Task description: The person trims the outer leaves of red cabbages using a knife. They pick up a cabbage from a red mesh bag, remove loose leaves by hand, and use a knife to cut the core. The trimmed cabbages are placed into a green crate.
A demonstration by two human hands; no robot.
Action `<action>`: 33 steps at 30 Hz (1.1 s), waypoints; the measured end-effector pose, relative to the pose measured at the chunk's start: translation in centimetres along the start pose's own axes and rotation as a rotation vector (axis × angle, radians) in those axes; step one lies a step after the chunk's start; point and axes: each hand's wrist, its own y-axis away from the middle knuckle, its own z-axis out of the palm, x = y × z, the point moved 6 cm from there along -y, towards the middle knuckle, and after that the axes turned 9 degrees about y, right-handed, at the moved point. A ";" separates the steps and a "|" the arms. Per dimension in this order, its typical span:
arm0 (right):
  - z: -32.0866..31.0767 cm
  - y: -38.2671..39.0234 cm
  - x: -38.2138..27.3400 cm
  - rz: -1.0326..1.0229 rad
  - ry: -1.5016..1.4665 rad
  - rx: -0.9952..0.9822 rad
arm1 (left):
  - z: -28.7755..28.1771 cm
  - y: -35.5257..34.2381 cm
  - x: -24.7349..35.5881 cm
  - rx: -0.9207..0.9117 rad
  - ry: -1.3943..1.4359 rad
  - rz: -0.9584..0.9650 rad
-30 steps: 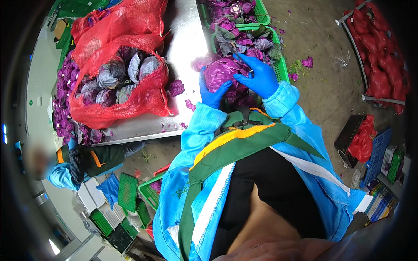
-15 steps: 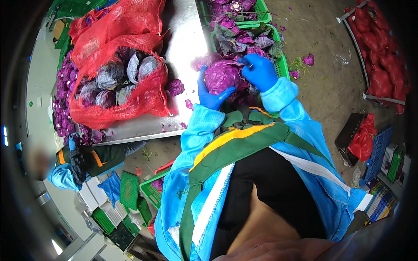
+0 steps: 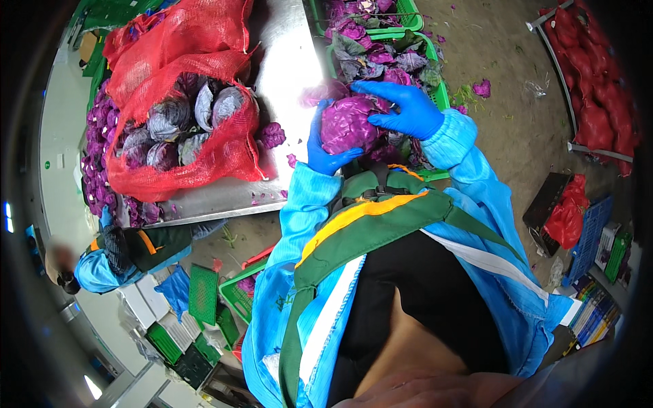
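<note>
A glossy red cabbage is held between my two blue-gloved hands, just off the table's right edge. My left hand cups its left side and underside, thumb along the bottom. My right hand rests against its upper right side, with the fingers reaching over the top and the thumb lower down. Any small thing inside the right palm is hidden. Beyond the cabbage stands a green crate full of loose purple and grey-green leaves.
On the metal table lies a torn red mesh sack of cabbages. Peeled cabbages pile up along its left side. A co-worker stands at lower left by stacked crates. Red sacks lie on a rack at right.
My right hand has spread from a closed pose with a dark thing at its fingers and now lies on the cabbage. The cabbage has turned slightly. The co-worker has shifted a little.
</note>
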 end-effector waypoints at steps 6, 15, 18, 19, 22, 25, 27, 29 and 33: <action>0.5 -0.7 0.7 0.024 0.160 -0.244 | 0.2 0.6 0.5 -0.072 0.044 -0.099; 2.5 -0.5 1.0 -0.039 0.437 -0.420 | 1.0 0.4 0.3 -0.225 -0.042 -0.193; 1.9 -0.5 2.1 0.051 0.410 -0.284 | 0.9 0.8 -0.2 -0.213 -0.058 -0.162; 1.2 -0.7 3.5 0.092 0.378 -0.173 | 0.7 0.9 -0.2 -0.198 -0.017 -0.164; -1.2 0.0 8.1 0.273 0.235 0.003 | 0.2 1.0 -0.7 -0.132 0.079 -0.136; -0.5 1.1 7.1 0.397 -0.070 0.012 | -1.6 0.7 -1.6 -0.038 0.173 -0.122; 1.6 1.9 3.2 0.543 -0.153 -0.113 | -2.6 0.2 -2.0 0.083 0.146 -0.093; 2.8 2.2 3.3 0.479 -0.160 -0.068 | -1.0 -0.1 -0.1 0.143 0.117 -0.075; 3.1 2.0 3.3 0.617 -0.221 -0.203 | -0.6 0.0 0.8 0.136 0.028 0.029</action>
